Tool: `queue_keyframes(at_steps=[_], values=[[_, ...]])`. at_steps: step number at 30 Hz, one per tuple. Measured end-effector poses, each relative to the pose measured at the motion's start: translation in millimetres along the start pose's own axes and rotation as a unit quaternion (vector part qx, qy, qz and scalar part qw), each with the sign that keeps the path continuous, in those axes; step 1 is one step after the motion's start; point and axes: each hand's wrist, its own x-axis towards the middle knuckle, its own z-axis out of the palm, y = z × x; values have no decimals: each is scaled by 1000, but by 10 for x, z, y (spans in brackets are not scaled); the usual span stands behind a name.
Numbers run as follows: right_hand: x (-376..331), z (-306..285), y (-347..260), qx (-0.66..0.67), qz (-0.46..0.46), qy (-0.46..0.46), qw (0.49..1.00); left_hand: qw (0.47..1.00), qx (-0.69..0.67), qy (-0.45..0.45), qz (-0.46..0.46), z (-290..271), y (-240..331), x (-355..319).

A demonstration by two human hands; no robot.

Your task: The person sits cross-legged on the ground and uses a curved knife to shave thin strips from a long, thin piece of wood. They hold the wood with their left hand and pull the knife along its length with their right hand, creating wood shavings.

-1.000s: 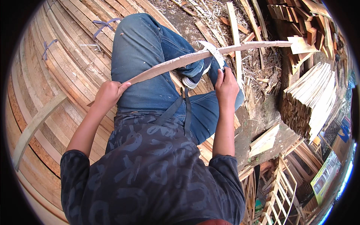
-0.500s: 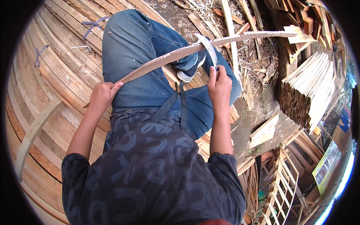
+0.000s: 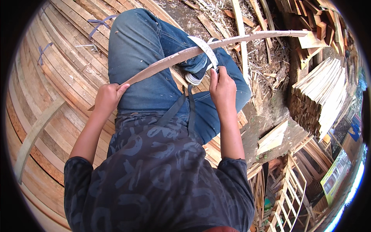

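A long thin wooden strip (image 3: 216, 43) runs across my lap, over my blue jeans, from lower left to upper right. My left hand (image 3: 107, 97) is closed around its near end. My right hand (image 3: 222, 88) grips the handle of a curved blade (image 3: 204, 47) whose metal lies over the strip near its middle. I sit with one leg crossed, and a white-soled shoe (image 3: 197, 73) shows under the strip.
Flat wooden slats (image 3: 58, 77) lie stacked under and left of me, with a loose pale strip (image 3: 34, 135) on them. Shavings and offcuts (image 3: 247, 23) litter the ground ahead. A bundle of cut slats (image 3: 320, 96) and a wooden frame (image 3: 290, 193) stand at the right.
The strip and both hands have stayed together; the blade sits slightly nearer my right hand along the strip. The view has shifted a little.
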Motion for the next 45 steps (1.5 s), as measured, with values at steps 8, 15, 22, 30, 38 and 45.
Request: queue_keyframes(at_steps=[8, 15, 22, 30, 38, 45], values=[[153, -32, 359, -78, 37, 60, 994, 999, 32, 9, -6, 1, 23, 23], [52, -38, 121, -48, 29, 33, 998, 999, 31, 26, -1, 43, 8, 4], [102, -45, 115, -85, -8, 38, 996, 999, 28, 19, -1, 7, 14, -13], [161, -74, 500, -124, 78, 66, 987, 999, 46, 20, -1, 2, 54, 11], [289, -240, 1096, -132, 186, 117, 967, 999, 34, 25, -5, 42, 2, -3], [-121, -187, 1038, 129, 139, 103, 976, 1000, 1, 31, 2, 64, 9, -6]])
